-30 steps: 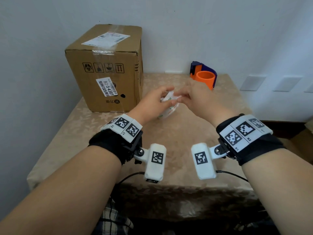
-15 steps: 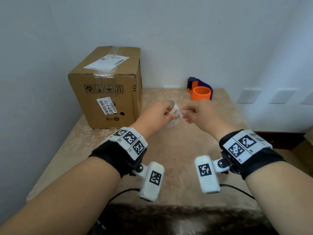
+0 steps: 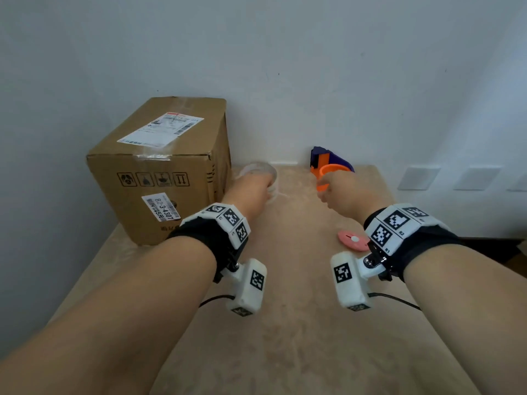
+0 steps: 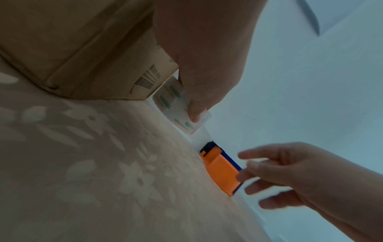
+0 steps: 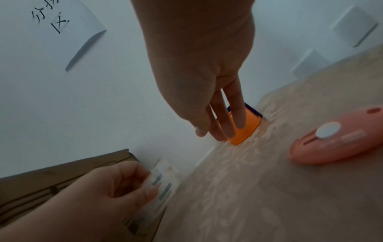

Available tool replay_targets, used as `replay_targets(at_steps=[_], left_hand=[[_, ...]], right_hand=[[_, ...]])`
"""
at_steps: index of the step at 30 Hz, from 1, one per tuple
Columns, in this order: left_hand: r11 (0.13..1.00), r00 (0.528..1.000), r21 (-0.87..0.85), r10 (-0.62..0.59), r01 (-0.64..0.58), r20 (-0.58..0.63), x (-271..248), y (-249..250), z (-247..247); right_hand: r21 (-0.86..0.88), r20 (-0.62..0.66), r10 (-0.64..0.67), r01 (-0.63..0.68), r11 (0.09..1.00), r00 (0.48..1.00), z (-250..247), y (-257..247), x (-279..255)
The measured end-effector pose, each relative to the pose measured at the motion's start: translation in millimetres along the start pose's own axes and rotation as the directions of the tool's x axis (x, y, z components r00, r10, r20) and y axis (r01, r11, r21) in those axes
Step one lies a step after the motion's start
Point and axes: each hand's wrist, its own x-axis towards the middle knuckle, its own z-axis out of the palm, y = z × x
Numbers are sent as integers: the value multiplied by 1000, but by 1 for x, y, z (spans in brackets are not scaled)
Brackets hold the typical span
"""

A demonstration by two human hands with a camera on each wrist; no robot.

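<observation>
My left hand (image 3: 251,192) grips a roll of clear tape (image 3: 259,172) with green print, held just right of the cardboard box (image 3: 162,166). The left wrist view shows my thumb across the roll (image 4: 174,101); the right wrist view shows the fingers curled round it (image 5: 159,181). My right hand (image 3: 339,189) has its fingers straight and spread, holding nothing. It is at the orange and blue tape dispenser (image 3: 330,163) by the back wall. Its fingertips lie over the orange core (image 5: 246,131); whether they touch it I cannot tell.
The beige flowered table (image 3: 285,323) stands in a wall corner. The sealed box fills its back left. A pink oval cutter (image 3: 352,240) with a white button lies just under my right wrist. Wall plates are on the right wall.
My hands, which met at the tape roll, have parted. The left hand carried the roll back towards the box; the right let go and reached out to the dispenser. The head view tilted up.
</observation>
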Motion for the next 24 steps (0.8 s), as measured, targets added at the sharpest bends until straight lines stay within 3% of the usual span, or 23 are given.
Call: replay_targets(at_steps=[5,8,12,19,24], left_hand=[[997,999,51,-52,51,14,17,-3,14],[996,996,63,-62,59,56,23,-6,24],[996,993,39,-87,84,77,21,-8,28],[1000,999,17,7,-8,32,2,2,17],[999,999,16,50,-50,0,-19,8,13]], right_hand=[[131,-88,55,-43,990,995,0,8,3],[201,-61,61,-47,979,996,8,13,8],[135,-29,70,-65,989,997,11,25,1],[47,96,215,-221,974,972,16,37,-16],[-23,101,255,-254,967,962,26,39,-29]])
